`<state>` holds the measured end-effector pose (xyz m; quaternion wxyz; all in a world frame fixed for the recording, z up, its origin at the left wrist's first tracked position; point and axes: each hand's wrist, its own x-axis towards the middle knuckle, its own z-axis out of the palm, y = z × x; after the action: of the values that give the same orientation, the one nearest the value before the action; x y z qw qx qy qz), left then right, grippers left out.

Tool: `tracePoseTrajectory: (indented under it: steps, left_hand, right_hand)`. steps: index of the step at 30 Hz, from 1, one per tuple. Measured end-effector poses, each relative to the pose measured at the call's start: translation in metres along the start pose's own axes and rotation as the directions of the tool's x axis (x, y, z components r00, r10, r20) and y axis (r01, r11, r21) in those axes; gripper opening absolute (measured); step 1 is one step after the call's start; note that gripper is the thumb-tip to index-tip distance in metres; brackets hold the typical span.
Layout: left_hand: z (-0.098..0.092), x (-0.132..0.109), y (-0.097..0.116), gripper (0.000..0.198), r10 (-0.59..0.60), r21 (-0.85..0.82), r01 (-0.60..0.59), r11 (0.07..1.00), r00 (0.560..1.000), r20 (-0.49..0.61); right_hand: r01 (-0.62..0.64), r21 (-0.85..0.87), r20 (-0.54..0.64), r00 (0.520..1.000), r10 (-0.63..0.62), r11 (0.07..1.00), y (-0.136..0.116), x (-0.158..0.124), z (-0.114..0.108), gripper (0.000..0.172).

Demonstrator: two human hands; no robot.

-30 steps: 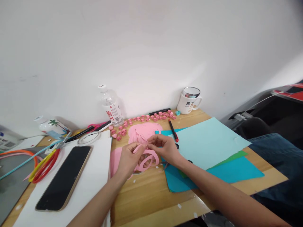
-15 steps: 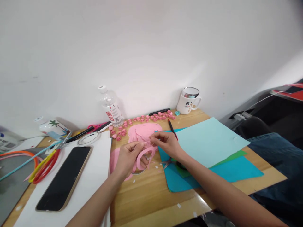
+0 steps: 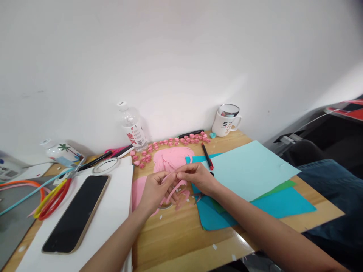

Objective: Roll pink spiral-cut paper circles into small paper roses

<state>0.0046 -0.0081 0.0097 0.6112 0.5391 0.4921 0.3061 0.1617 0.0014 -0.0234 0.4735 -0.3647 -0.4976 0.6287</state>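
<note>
My left hand (image 3: 155, 188) and my right hand (image 3: 198, 177) meet fingertip to fingertip over the wooden table. Between them they pinch a curled pink paper strip (image 3: 175, 188), whose loop hangs below the fingers. Just behind lies a heap of pink paper cut-outs (image 3: 170, 155). Several small rolled pink paper pieces (image 3: 170, 142) are lined up farther back near the wall. Partly under my right wrist are scissors (image 3: 199, 197), their handles mostly hidden.
Blue and pale paper sheets (image 3: 252, 166) lie to the right, with a red-tipped pen (image 3: 207, 155) beside them. A phone (image 3: 78, 213) and red-and-yellow scissors (image 3: 55, 198) are on the left. A water bottle (image 3: 133, 128) and white mug (image 3: 224, 122) stand by the wall.
My right hand has moved in to the left and slightly down, so its fingertips now meet my left hand's at the strip. The strip's loop has turned and shows narrower.
</note>
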Motion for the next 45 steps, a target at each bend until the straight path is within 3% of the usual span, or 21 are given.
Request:
tracePoseTrajectory:
  steps: [7, 18, 37, 41, 45]
  left_hand:
    - [0.0020, -0.0009, 0.0022, 0.032, -0.020, 0.020, 0.021, 1.000, 0.998, -0.056]
    - [0.0009, -0.0001, 0.0032, 0.033, -0.044, 0.023, 0.045, 0.999, 0.998, -0.036]
    - [-0.0005, 0.0012, -0.0021, 0.032, 0.030, -0.051, -0.030, 0.998, 1.000, -0.005]
    - [-0.0012, 0.0023, -0.0033, 0.033, 0.026, -0.060, -0.026, 0.998, 1.000, 0.002]
    - [-0.0010, 0.0026, -0.0032, 0.033, 0.024, -0.046, -0.024, 0.999, 1.000, 0.000]
  right_hand:
    - [0.039, -0.059, 0.013, 0.999, -0.038, 0.997, -0.0068, -0.0021, 0.0031, 0.023]
    - [0.079, -0.085, 0.029, 0.997, -0.077, 0.993, -0.0016, 0.0005, 0.0011, 0.025]
    - [0.036, -0.100, -0.089, 0.995, -0.045, 0.994, -0.0050, -0.0007, 0.0044, 0.023]
    - [0.034, -0.038, -0.104, 0.994, -0.038, 0.999, -0.0031, -0.0005, 0.0031, 0.022]
    - [0.003, 0.069, -0.154, 0.988, 0.008, 0.998, 0.0010, -0.0002, 0.0015, 0.032]
